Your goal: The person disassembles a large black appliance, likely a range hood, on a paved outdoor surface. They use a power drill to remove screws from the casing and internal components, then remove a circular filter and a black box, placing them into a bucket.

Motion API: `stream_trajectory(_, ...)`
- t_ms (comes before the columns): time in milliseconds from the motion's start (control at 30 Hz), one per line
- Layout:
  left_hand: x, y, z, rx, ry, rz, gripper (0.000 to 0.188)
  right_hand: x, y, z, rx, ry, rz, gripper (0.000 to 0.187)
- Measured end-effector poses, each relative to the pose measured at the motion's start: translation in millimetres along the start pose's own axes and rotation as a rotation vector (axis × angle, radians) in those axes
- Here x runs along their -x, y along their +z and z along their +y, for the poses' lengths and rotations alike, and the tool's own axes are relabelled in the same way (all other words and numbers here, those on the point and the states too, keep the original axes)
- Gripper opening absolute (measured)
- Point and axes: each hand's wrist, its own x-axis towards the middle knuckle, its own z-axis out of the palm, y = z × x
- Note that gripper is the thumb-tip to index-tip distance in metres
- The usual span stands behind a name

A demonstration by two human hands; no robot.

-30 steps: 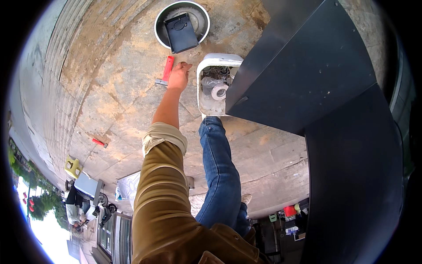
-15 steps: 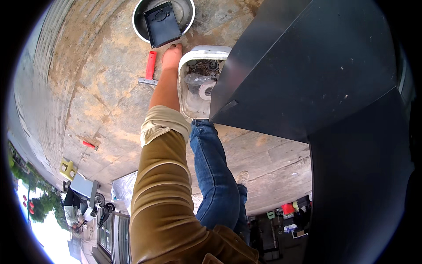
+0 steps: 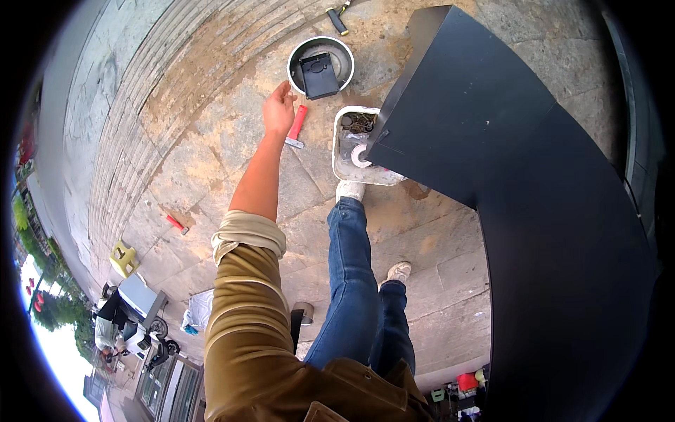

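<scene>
Fingers [image 3: 285, 88] of the left hand [image 3: 279, 112] are bent a bit and a little apart, with the tips pointing up toward a round bowl [image 3: 343, 62]. They are just beside its left rim — I cannot tell if they touch it. The right hand is out of sight, so I cannot tell how its fingers are.

The bowl is made of shiny metal, with a pale rim and a darker inside. A square black tray [image 3: 320, 79] sits tilted in it, with its near edge up over the bowl's near rim. The tray is to the right of the fingers, close by.

A scraper [image 3: 297, 123] with a red handle lies flat on the ground [image 3: 211, 155]. It is right next to the hand, on its right side, and its metal blade is by the wrist.

Farther right stands a white bucket [image 3: 337, 146]. It holds a white roll of tape [image 3: 355, 154], some clear plastic [image 3: 352, 143] and a heap of small dark bits [image 3: 363, 123] — too small to name. A big black panel [image 3: 485, 105] covers the bucket's right side. One pale shoe [image 3: 349, 190] is just below it.
</scene>
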Motion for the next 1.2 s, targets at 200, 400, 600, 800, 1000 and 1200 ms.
stream_trajectory(200,105.6,-92.5,39.5,0.292,-0.123,-0.035,0.023,3.0,-114.4,39.4,-0.05,0.039,0.064,0.012)
stream_trajectory(400,243.0,-181.9,5.1,-0.021,-0.189,0.019,0.015,-16.8,-303.5,111.4,-0.228,0.066,0.173,0.011)
stream_trajectory(600,309.6,-216.0,45.9,-0.322,-0.263,-0.064,0.026,-98.7,-311.0,141.0,-0.499,-0.272,0.228,0.011)
stream_trajectory(800,310.4,-198.7,162.2,-0.014,-0.077,-0.12,0.039,-170.5,-278.1,197.9,-0.696,-0.276,0.263,0.015)
stream_trajectory(1000,412.7,-148.4,266.5,-0.02,0.119,-0.218,0.036,-260.5,-276.8,220.8,-0.791,-0.475,0.344,0.022)
stream_trajectory(1200,488.3,-121.1,323.5,-0.041,0.201,-0.224,0.035,-273.4,-316.6,168.7,-0.776,-0.657,0.311,0.02)
